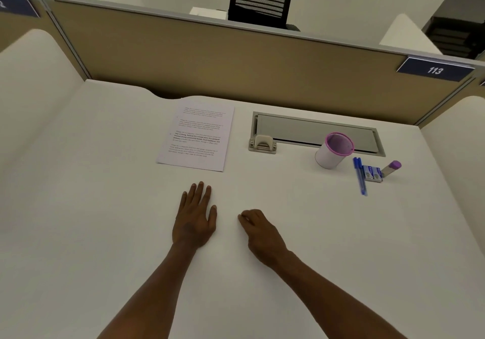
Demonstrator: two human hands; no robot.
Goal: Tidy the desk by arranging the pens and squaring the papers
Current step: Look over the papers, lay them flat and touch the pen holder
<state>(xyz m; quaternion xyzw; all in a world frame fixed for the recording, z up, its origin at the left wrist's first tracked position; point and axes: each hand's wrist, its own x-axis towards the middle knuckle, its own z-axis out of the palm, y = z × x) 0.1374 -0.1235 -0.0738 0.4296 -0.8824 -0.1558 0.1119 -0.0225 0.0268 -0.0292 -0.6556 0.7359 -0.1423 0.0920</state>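
Hands rest empty on the plain white table [105, 181] near its front edge. The left hand [195, 219] lies flat, palm down, fingers extended and holding nothing. The right hand [262, 229] sits just beside it, fingers curled loosely under, gripping nothing as far as the view shows.

Progress, as judged: the printed white paper sheets [195, 135] lie toward the back edge, left of centre, beyond the left hand. Edges appear flush, with only a faint trace of a lower sheet at the right margin, so squaring looks largely done; the stack sits slightly askew to the table edge. The blue ballpoint pens [359, 175] lie together near the right edge, side by side, well apart from both hands. The white cylindrical pen cup with the pink rim [332, 152] stands just behind them and appears empty. Whether the pens are meant to go in it cannot be settled; if so, that step remains.

Other items: a small blue box [372, 173] touching the pens, a glue stick with a purple cap [391, 168] beside it, a beige hole punch [262, 144], and a grey cable tray lid [317, 132] set in the table.

Writing: a dark blue plate on the partition [435, 69] reads "113". Paper text and box lettering are too small to read.
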